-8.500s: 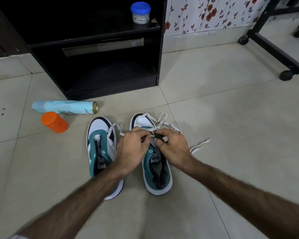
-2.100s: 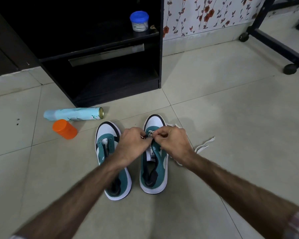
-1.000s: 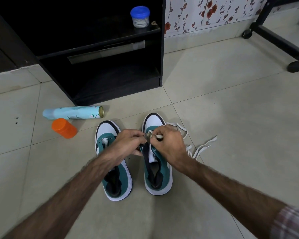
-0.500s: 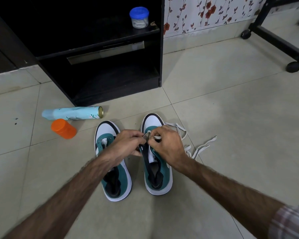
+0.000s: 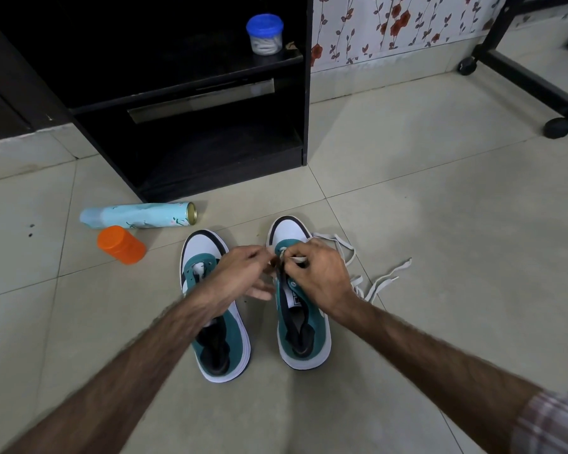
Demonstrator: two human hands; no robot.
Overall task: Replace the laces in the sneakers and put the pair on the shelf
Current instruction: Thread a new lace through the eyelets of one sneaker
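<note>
Two teal-and-white sneakers stand side by side on the tiled floor, toes pointing away from me. The left sneaker (image 5: 210,326) has no lace visible in its eyelets. My right hand (image 5: 318,276) pinches the white lace (image 5: 368,283) at the front eyelets of the right sneaker (image 5: 304,339). My left hand (image 5: 243,276) meets it there, thumb and forefinger pinching the lace, the other fingers loosely spread. The rest of the lace trails loose on the floor to the right of that shoe. The black shelf unit (image 5: 191,158) stands open just beyond the shoes.
A pale blue spray can (image 5: 138,216) lies on its side left of the shoes, with an orange cap (image 5: 121,244) beside it. A blue-lidded jar (image 5: 264,34) sits on the upper shelf. A black wheeled frame (image 5: 538,90) stands at the far right.
Both hands stay at the front eyelets of the right sneaker. My left hand's lower fingers have spread out, and the loose lace has shifted slightly on the floor.
</note>
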